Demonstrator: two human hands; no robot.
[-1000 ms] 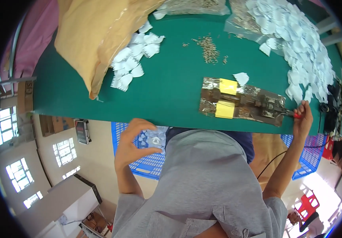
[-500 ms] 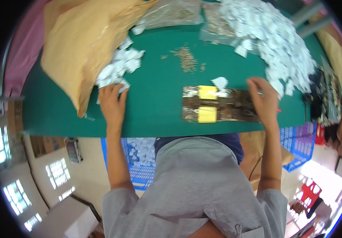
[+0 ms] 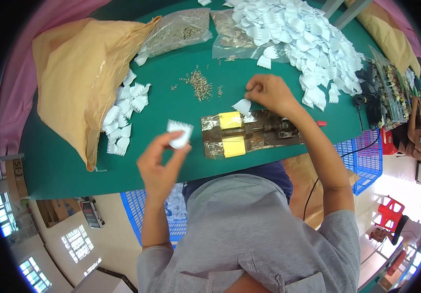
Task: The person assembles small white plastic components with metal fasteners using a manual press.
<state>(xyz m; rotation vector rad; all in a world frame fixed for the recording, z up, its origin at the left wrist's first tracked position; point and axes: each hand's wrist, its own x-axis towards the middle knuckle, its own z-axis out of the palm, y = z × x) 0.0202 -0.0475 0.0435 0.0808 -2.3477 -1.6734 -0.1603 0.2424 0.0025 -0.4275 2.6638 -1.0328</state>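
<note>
My left hand (image 3: pixel 159 168) pinches a white plastic piece with a toothed edge (image 3: pixel 180 134) between thumb and fingers, above the green table left of the fixture. My right hand (image 3: pixel 271 93) is over the far side of the fixture, thumb and forefinger pressed together; what they hold, if anything, is hidden or too small to name. Just below those fingertips lies another white toothed piece (image 3: pixel 242 106), at the far edge of the fixture. The fixture (image 3: pixel 264 139) is a long, dark, tape-wrapped block with two yellow patches (image 3: pixel 234 146) and metal parts along its middle.
A small heap of tiny metal parts (image 3: pixel 200 86) lies beyond the fixture. White pieces (image 3: pixel 127 100) spill from a tan sack (image 3: pixel 74 83) at left; a large pile (image 3: pixel 313 53) is at far right. Clear bags (image 3: pixel 179 31) stand behind. A red-handled tool (image 3: pixel 321 123) lies at right.
My left hand has left the small pile by the sack and moved right, lifting a white piece. My right hand has swung left from the fixture's right end toward the loose white piece.
</note>
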